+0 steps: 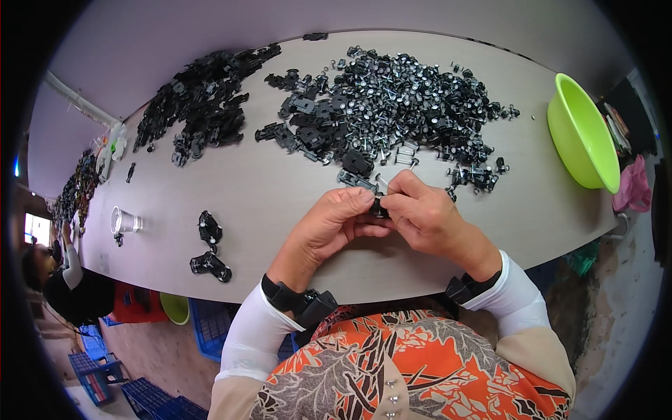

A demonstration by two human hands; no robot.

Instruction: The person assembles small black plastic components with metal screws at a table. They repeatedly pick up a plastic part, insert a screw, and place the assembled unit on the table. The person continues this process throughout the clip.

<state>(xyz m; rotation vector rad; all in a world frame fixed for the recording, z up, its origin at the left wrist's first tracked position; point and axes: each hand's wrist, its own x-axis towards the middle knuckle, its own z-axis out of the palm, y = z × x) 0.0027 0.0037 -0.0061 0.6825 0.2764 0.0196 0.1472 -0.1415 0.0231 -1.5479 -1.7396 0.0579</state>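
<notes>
Near the table's front edge my two hands meet over a small black toy car chassis (379, 207). My left hand (336, 222) grips it between thumb and fingers, which cover most of it. The fingers of my right hand (428, 215) are curled and pinched against the same piece; what they hold is hidden. A thin metal axle with a dark wheel (381, 181) shows just beyond the fingertips. Past my hands lies a big heap of wheel axles (413, 91), with a few loose black chassis (358, 163) at its near left side.
Another heap of black chassis (203, 105) lies to the left. Assembled black pieces (210, 266) and a clear plastic cup (124, 221) sit left of my hands. A lime-green basin (582, 136) stands at the right edge. A person (73, 287) works at the far left.
</notes>
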